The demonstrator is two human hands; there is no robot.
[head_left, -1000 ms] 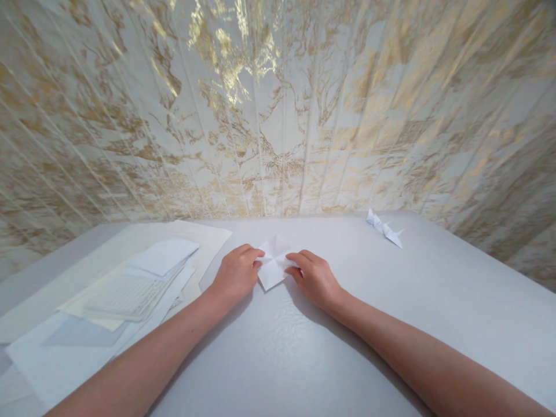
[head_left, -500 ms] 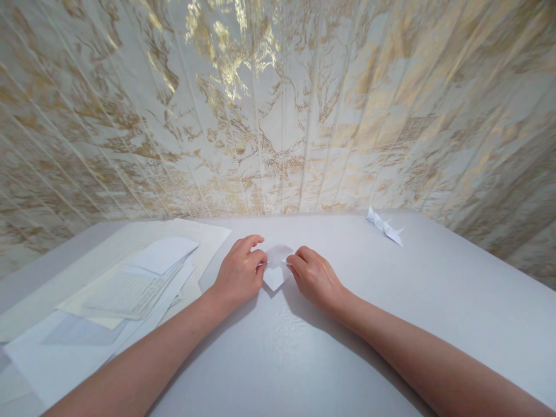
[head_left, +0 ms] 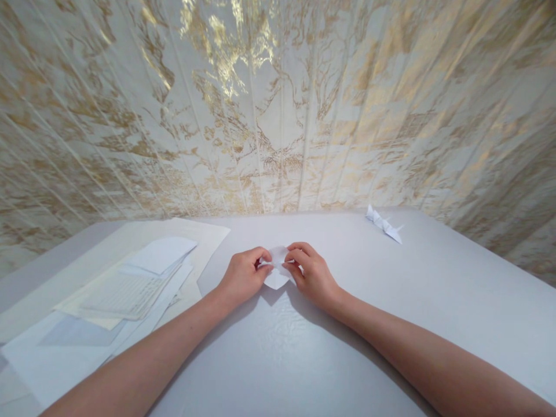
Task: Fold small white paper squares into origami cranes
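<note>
A small folded white paper (head_left: 276,280) is held between my two hands near the middle of the table. My left hand (head_left: 245,272) pinches its left side between thumb and fingers. On the right side, my right hand (head_left: 313,274) grips the paper with its thumb and fingertips. The paper's lower end comes to a blunt point and casts a shadow on the tabletop below. Fingertips hide parts of both side edges.
On the left lies a spread stack of papers and envelopes (head_left: 160,255), with a printed sheet (head_left: 124,295) among them. Small folded white paper figures (head_left: 384,225) sit at the back right of the white table (head_left: 278,370). Behind it hangs a gold-patterned curtain (head_left: 278,116).
The fingers of my left hand have closed in onto the paper. My right hand's fingers have shifted their hold, and the paper's lower point looks more tilted up.
</note>
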